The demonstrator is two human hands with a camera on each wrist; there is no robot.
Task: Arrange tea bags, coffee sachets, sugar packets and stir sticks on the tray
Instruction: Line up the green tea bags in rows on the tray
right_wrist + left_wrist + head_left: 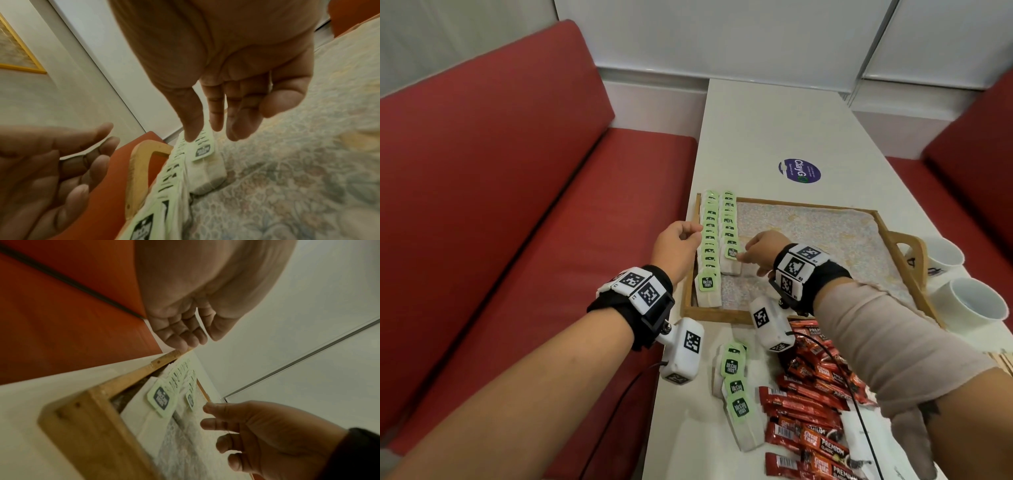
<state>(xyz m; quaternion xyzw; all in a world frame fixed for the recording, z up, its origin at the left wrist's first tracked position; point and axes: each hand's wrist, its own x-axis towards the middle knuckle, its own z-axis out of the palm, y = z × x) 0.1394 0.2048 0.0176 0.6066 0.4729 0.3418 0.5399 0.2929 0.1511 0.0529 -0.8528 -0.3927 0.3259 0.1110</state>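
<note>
Hands over the tea bag rows on the tray

The right hand (760,251), fingers loose and grasping nothing, touches the nearest tea bag (731,262) of the second row in the wooden tray (722,313); the left hand (676,245) hovers relaxed, empty, beside the tray's left rim.

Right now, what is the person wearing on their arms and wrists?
Each wrist carries a black strap topped with white blocks printed with black square markers, on the left wrist and the right wrist. A white camera box with the same markers hangs under each, trailing a thin black cable. The right forearm wears a beige sleeve; the left is bare.
</note>
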